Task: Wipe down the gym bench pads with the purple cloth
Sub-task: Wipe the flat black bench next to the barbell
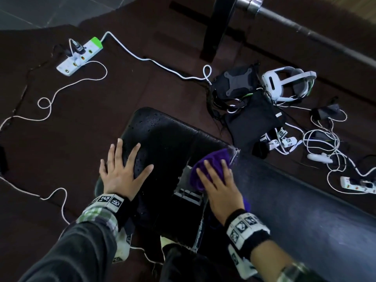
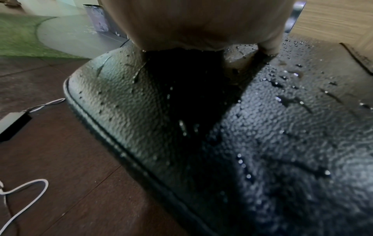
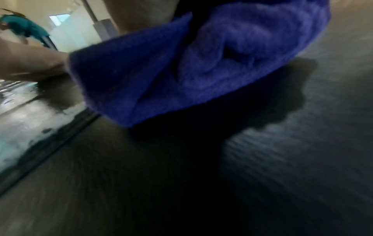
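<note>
The purple cloth (image 1: 209,167) was pressed flat under the right hand (image 1: 220,189) at the near end of the long back pad (image 1: 305,200), whose length ran away rightward. The droplet-covered seat pad (image 1: 162,139) was braced by the left hand (image 1: 122,174), fingers spread.

pads: 2 (seat pad (image 1: 162,139), long pad (image 1: 305,200) at 3 o'clock) | purple cloth (image 1: 211,161): 1 | hands: 2 | power strips: 2 (10 o'clock (image 1: 79,55), 3 o'clock (image 1: 358,184)) | headsets: probably 2, tangled at 1 o'clock
</note>
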`<state>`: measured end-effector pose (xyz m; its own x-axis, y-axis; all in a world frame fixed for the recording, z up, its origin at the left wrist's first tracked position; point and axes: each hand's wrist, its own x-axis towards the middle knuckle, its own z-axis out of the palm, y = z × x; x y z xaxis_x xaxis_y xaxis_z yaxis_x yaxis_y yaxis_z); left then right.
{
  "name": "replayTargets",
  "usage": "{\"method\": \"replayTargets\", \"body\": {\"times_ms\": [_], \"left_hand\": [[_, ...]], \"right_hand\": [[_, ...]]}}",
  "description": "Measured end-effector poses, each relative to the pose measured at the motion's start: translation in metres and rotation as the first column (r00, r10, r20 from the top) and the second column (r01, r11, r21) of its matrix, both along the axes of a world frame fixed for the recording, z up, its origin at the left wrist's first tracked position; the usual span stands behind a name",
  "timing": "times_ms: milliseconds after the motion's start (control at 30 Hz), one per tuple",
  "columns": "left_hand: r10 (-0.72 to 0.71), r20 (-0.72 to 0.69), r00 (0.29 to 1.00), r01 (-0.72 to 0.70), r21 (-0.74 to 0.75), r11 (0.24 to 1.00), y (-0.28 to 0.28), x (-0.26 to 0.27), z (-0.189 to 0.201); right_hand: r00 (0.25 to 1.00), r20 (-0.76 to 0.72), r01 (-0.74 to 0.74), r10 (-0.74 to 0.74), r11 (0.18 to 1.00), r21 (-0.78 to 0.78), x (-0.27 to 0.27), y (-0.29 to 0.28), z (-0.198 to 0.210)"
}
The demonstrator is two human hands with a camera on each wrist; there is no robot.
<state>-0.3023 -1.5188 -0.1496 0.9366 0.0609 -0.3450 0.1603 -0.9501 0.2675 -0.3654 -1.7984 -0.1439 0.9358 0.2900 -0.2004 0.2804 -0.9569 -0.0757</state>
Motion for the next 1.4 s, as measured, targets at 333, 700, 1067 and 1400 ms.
{"method": "replayTargets", "body": {"times_ms": [333, 700, 1067, 1400], "left_hand": [[0.000, 0.009, 1.000, 0.000, -0.002, 1.000, -0.002, 0.005, 0.002], [0.003, 0.004, 1.000, -0.003, 0.018, 1.000, 0.000, 0.000, 0.000], [0.133, 0.030, 0.991, -0.130, -0.092, 0.987, -0.012, 0.010, 0.013], [0.237, -0.102, 0.966, -0.239, -0.012, 0.971, -0.020, 0.021, 0.012]], "right_hand": [[0.999, -0.037, 0.021, -0.018, 0.997, 0.078, 0.087, -0.026, 0.003], [0.829, -0.065, 0.558, -0.555, 0.829, 0.037, -0.002, -0.150, 0.005], [0.819, -0.146, 0.570, -0.555, 0.816, 0.094, 0.049, -0.069, 0.018], [0.821, -0.288, 0.540, -0.493, 0.834, 0.113, 0.062, -0.104, 0.026]]}}
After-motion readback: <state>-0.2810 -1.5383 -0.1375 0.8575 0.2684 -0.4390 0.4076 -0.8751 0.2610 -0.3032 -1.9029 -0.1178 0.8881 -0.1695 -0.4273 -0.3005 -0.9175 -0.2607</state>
